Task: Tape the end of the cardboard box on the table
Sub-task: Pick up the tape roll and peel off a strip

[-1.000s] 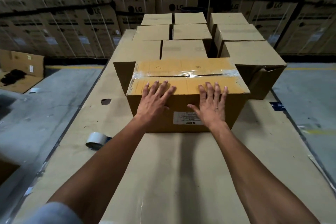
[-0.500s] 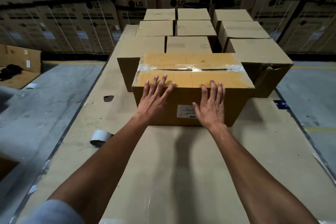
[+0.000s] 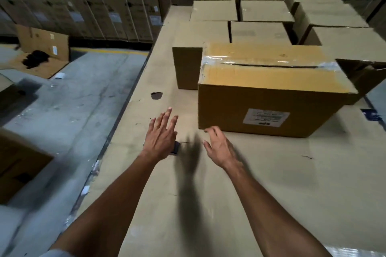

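Both hands have come off the box: the left hand [image 3: 160, 137] hovers flat with fingers spread and holds nothing; the right hand [image 3: 219, 148], loosely curled and empty, sits just beside the box's lower left corner. The cardboard box [image 3: 269, 100] stands on the table [image 3: 271, 183], clear tape [image 3: 265, 61] along its top seam, now further right in view. Its white label [image 3: 266, 118] is unreadable. Stacked cartons [image 3: 133, 2] behind read "LG".
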Demonstrator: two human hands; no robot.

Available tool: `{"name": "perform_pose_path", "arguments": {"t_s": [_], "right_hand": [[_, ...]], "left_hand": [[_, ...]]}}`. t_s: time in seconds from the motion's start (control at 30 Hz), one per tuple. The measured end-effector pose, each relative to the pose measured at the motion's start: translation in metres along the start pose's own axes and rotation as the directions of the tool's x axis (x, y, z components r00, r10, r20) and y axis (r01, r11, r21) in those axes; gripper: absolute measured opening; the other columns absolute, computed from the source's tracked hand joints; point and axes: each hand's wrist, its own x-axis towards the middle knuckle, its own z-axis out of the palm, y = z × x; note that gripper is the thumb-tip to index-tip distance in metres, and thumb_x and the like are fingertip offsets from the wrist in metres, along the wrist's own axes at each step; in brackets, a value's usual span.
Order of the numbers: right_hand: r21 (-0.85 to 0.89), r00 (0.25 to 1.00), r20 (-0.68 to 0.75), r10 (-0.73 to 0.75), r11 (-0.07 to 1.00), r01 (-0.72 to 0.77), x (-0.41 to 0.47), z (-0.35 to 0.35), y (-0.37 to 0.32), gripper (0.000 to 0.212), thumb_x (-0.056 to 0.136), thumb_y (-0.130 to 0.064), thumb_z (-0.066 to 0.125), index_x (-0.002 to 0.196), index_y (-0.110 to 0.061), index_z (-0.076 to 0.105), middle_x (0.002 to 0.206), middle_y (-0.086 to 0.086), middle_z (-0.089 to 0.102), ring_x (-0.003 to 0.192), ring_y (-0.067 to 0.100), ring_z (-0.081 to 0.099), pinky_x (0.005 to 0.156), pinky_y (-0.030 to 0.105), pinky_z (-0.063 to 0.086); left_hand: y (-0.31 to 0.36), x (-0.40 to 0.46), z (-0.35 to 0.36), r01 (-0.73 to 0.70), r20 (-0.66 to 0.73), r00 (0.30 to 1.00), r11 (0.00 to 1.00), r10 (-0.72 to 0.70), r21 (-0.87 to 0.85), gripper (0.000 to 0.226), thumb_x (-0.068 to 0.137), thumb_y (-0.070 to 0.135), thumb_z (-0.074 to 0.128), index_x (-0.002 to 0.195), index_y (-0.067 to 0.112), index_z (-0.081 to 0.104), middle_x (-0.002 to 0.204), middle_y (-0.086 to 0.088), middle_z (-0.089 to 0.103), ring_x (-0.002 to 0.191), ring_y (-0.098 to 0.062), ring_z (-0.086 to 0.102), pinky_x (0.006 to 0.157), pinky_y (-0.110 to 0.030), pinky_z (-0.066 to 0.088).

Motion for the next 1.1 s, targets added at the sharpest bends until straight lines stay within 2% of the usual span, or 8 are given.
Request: {"name": "perform_pose_path", "arguments": {"t_s": [0.2, 0.37, 0.43, 0.5, 0.63, 0.73, 0.87, 1.1], "right_hand": [[0.242, 0.963, 0.086, 0.257, 0.932, -0.271, 0.025, 0.066, -0.052, 0.022, 0.102, -0.025, 0.063, 0.116, -0.009, 0.067, 0.112, 0.013, 0.073, 0.104, 0.032, 0.068, 0.093, 0.038, 0.053], [0.252, 0.876, 0.169, 0.451, 0.840, -0.481, 0.041, 0.105, -0.077, 0.029, 0.100, -0.036, 0.067, 0.111, -0.010, 0.074, 0.112, 0.013, 0.079, 0.110, 0.033, 0.070, 0.092, 0.035, 0.051], [0.279, 0.849, 0.184, 0.495, 0.802, -0.528, 0.047, 0.112, -0.085, 0.032, 0.097, -0.039, 0.071, 0.111, -0.011, 0.075, 0.111, 0.010, 0.079, 0.108, 0.029, 0.071, 0.083, 0.029, 0.047], [0.294, 0.827, 0.184, 0.532, 0.773, -0.563, 0.053, 0.118, -0.091, 0.033, 0.093, -0.041, 0.076, 0.108, -0.011, 0.075, 0.108, 0.008, 0.079, 0.103, 0.026, 0.071, 0.074, 0.026, 0.042], [0.390, 0.770, 0.185, 0.611, 0.673, -0.628, 0.059, 0.128, -0.090, 0.025, 0.086, -0.036, 0.084, 0.094, -0.015, 0.074, 0.096, 0.005, 0.079, 0.088, 0.021, 0.070, 0.074, 0.026, 0.047], [0.478, 0.737, 0.211, 0.642, 0.590, -0.651, 0.057, 0.140, -0.076, 0.020, 0.084, -0.039, 0.083, 0.077, -0.023, 0.072, 0.085, -0.001, 0.079, 0.081, 0.024, 0.075, 0.080, 0.045, 0.064], [0.569, 0.716, 0.265, 0.646, 0.495, -0.657, 0.053, 0.140, -0.071, 0.020, 0.091, -0.027, 0.079, 0.075, -0.020, 0.071, 0.089, -0.003, 0.080, 0.081, 0.023, 0.076, 0.082, 0.056, 0.064], [0.509, 0.700, 0.187, 0.689, 0.542, -0.669, 0.052, 0.143, -0.073, 0.018, 0.087, -0.036, 0.080, 0.075, -0.024, 0.074, 0.085, -0.003, 0.080, 0.084, 0.023, 0.077, 0.085, 0.044, 0.063]], "left_hand": [[-0.061, -0.019, 0.025, -0.020, 0.085, 0.996, 0.995, 0.029, -0.101, 0.059, 0.113, 0.043, 0.036, 0.167, 0.022, 0.029, 0.179, -0.003, 0.019, 0.161, -0.030, 0.028, 0.130, -0.049, 0.024], [-0.087, -0.019, 0.043, 0.018, 0.087, 0.996, 0.974, 0.002, -0.225, 0.072, 0.110, 0.066, 0.021, 0.168, 0.023, 0.027, 0.177, -0.003, 0.027, 0.160, -0.027, 0.032, 0.129, -0.049, 0.031], [-0.091, -0.018, 0.047, -0.020, 0.082, 0.996, 0.970, 0.041, -0.244, 0.073, 0.111, 0.066, 0.022, 0.169, 0.021, 0.028, 0.175, -0.004, 0.031, 0.159, -0.025, 0.033, 0.130, -0.046, 0.030], [-0.095, -0.016, 0.053, -0.056, 0.079, 0.994, 0.965, 0.078, -0.255, 0.071, 0.113, 0.063, 0.022, 0.168, 0.020, 0.031, 0.173, -0.004, 0.035, 0.158, -0.023, 0.036, 0.129, -0.043, 0.031], [-0.102, -0.015, 0.064, -0.062, 0.042, 0.996, 0.937, 0.081, -0.343, 0.062, 0.114, 0.058, 0.028, 0.159, 0.018, 0.042, 0.161, -0.005, 0.049, 0.144, -0.024, 0.050, 0.117, -0.042, 0.047], [-0.104, -0.015, 0.071, -0.063, -0.006, 0.998, 0.915, 0.066, -0.398, 0.057, 0.114, 0.056, 0.031, 0.153, 0.017, 0.048, 0.153, -0.004, 0.054, 0.137, -0.023, 0.053, 0.108, -0.042, 0.052], [-0.102, -0.015, 0.077, -0.082, -0.058, 0.996, 0.900, 0.064, -0.428, 0.054, 0.113, 0.050, 0.035, 0.154, 0.018, 0.048, 0.155, -0.004, 0.053, 0.139, -0.022, 0.051, 0.113, -0.043, 0.048], [-0.080, -0.021, 0.081, -0.115, -0.111, 0.990, 0.947, 0.085, -0.299, 0.058, 0.112, 0.053, 0.039, 0.161, 0.023, 0.043, 0.170, -0.007, 0.040, 0.159, -0.029, 0.034, 0.126, -0.051, 0.034]]}}
